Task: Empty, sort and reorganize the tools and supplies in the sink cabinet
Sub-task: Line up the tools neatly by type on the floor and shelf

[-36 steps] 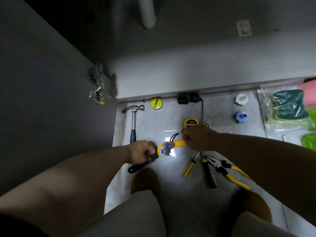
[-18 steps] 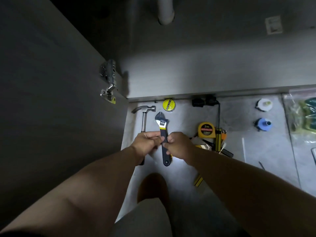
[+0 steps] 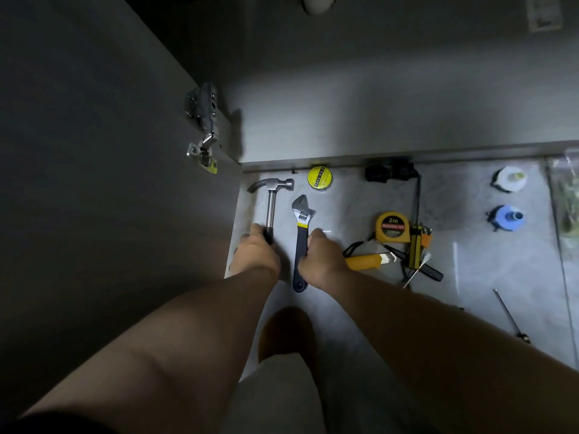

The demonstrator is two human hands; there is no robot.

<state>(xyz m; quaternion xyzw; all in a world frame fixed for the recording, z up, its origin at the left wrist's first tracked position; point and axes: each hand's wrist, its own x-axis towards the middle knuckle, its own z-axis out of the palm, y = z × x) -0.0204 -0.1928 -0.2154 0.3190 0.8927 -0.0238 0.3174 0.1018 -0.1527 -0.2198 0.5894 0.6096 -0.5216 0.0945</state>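
The left hand (image 3: 255, 252) grips the hammer (image 3: 271, 203) by its handle; the right hand (image 3: 320, 261) holds the wrench (image 3: 301, 234), fingers curled round it

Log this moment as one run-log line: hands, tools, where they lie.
left hand: grips hammer handle | right hand: holds adjustable wrench handle | tools: side by side on floor, heads toward cabinet

Dim scene, dark shadowed edges, wide-angle bending, soft grainy detail
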